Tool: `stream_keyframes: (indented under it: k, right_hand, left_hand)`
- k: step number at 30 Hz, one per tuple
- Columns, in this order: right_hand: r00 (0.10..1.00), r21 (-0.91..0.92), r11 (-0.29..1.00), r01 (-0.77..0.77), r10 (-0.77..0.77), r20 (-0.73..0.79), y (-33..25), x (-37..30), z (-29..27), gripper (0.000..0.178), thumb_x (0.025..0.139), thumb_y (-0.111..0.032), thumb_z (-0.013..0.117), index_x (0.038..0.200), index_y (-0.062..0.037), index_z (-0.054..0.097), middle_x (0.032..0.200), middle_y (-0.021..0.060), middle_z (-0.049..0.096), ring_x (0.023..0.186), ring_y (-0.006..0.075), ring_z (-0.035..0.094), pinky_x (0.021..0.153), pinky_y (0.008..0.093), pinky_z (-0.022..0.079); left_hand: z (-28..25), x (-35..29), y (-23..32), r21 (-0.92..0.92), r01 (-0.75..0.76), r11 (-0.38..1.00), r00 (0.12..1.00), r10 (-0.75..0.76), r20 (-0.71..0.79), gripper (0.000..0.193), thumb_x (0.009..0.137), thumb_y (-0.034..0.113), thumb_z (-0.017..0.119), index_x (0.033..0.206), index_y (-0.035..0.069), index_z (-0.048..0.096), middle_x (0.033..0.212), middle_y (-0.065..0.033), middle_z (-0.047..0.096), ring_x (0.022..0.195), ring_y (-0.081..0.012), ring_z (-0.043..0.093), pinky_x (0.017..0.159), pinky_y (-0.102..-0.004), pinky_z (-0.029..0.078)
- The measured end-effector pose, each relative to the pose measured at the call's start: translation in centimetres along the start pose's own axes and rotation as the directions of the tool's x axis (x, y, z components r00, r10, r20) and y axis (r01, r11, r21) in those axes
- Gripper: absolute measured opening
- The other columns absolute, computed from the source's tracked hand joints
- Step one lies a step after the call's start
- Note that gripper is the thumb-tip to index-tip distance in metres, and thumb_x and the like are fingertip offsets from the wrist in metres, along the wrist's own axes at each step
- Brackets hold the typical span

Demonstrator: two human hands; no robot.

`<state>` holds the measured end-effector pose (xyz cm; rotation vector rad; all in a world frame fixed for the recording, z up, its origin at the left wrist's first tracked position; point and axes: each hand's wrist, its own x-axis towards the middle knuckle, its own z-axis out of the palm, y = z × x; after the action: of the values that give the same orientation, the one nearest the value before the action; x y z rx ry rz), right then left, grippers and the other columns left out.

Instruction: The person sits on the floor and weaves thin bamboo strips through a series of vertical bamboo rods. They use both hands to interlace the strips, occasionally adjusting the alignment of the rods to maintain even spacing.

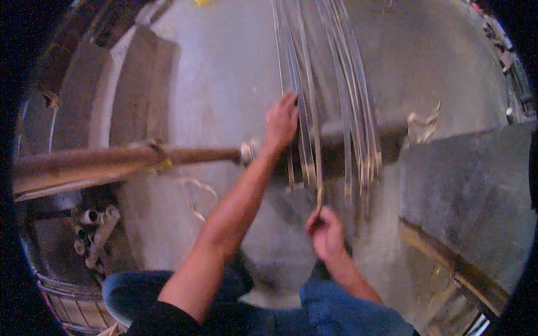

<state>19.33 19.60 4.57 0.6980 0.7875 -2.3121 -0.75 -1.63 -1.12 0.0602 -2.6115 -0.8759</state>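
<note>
Smooth grey floor spreads on both sides of the strips in front of you. To your right, the straight edge of a dark grey, flat-topped counter bounds the room beside your right arm; to your left, a long brown pole lies crosswise, its paler end near your left forearm.

Long, thin, greyish strips with yellowish near ends run from the far side toward you, across a dark brown horizontal roll. One narrow, flat, brownish strip reaches nearest you, between your two hands, its near end at your right fingers.

Your right hand is closest to you, fingers bent, pinching that end. Your left hand reaches farther out with the arm extended, fingers curled beside the left-hand strips; you cannot tell from here whether it grasps one or only touches.
</note>
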Motion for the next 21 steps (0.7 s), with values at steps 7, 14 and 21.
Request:
stream_keyframes:
  k: [7,14,21]
  right_hand:
    - [0.870,-0.622,0.629,0.466,-0.453,0.194,-5.4,1.5,8.6,0.032,0.094,-0.016,0.045,0.118,0.0043,0.049,0.072,0.0034,0.054,0.059,0.0076,0.049,0.053,0.0228,0.042]
    - [0.792,-0.787,0.349,0.510,-0.547,0.271,-5.3,4.2,6.9,0.042,0.091,-0.017,0.053,0.127,0.0033,0.047,0.065,0.0010,0.054,0.057,0.0073,0.049,0.053,0.0238,0.042]
    - [0.803,-0.822,0.316,0.473,-0.540,0.254,-2.7,5.4,4.4,0.037,0.091,-0.014,0.051,0.123,0.0027,0.051,0.063,0.0003,0.053,0.055,0.0073,0.048,0.052,0.0237,0.042]
  left_hand:
    - [-1.0,-1.4,1.9,-0.029,0.088,0.996,0.993,-0.085,0.085,0.057,0.080,0.031,0.065,0.127,0.004,0.048,0.133,-0.0128,0.047,0.119,-0.0316,0.047,0.098,-0.0426,0.038]
    - [-1.1,-1.0,1.9,-0.027,0.097,0.995,0.991,-0.095,0.096,0.062,0.078,0.032,0.068,0.129,0.004,0.047,0.135,-0.0129,0.045,0.122,-0.0305,0.045,0.100,-0.0425,0.036]
    - [-0.5,-1.5,1.6,-0.060,0.085,0.995,0.993,-0.080,0.086,0.060,0.078,0.026,0.067,0.130,0.005,0.046,0.133,-0.0147,0.046,0.120,-0.0324,0.046,0.101,-0.0419,0.037]
